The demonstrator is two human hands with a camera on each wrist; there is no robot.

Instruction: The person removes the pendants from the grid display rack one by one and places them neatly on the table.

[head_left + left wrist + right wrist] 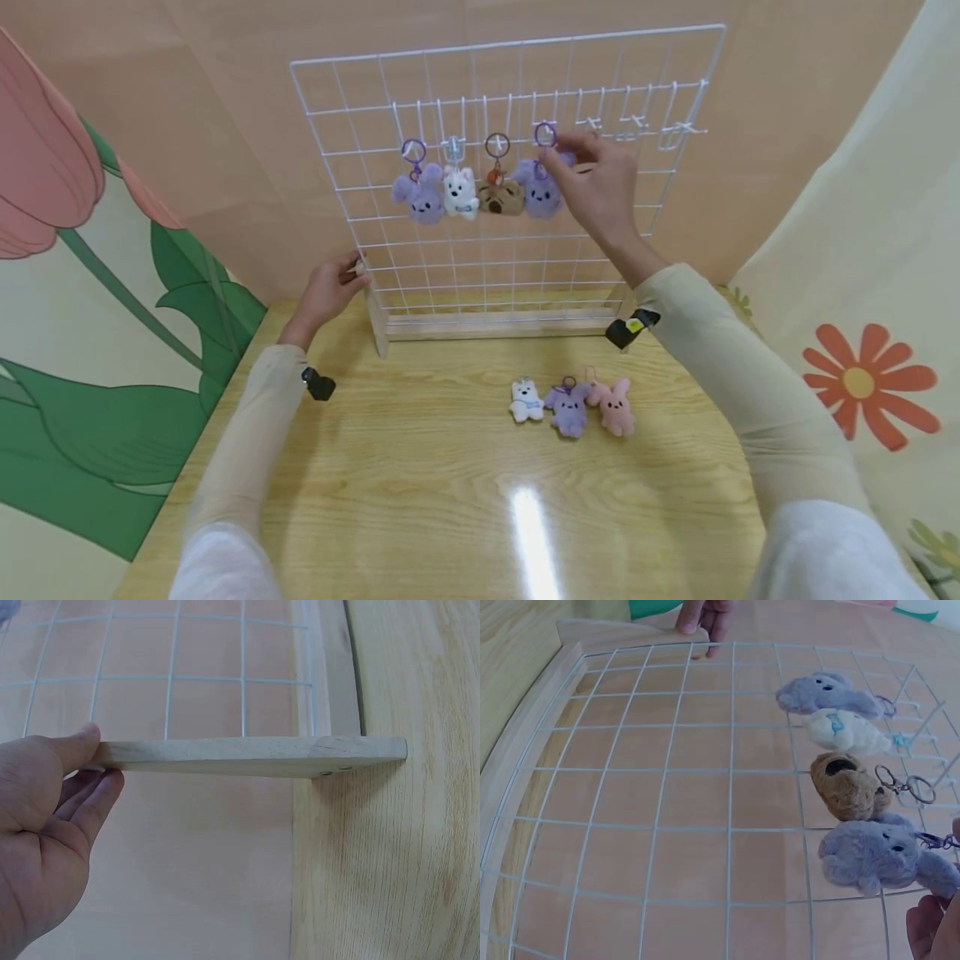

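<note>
My left hand (330,287) pinches the wooden side post (247,754) of a white wire grid rack (480,250), thumb on one face and fingers on the other. My right hand (600,175) is up at the hook row, holding a purple plush bunny keychain (542,193) near its purple ring (545,134). Whether that ring sits on its hook is hard to tell. To its left hang a brown plush keychain (501,198), a white plush dog keychain (461,192) and another purple plush bunny keychain (420,200). In the right wrist view my right hand (937,922) is mostly cut off.
On the wooden table (420,483) in front of the rack lie a white plush keychain (527,401), a purple one (569,408) and a pink bunny one (615,408). Bare white hooks (636,122) stick out at the grid's right. Flowered cloths hang at both sides.
</note>
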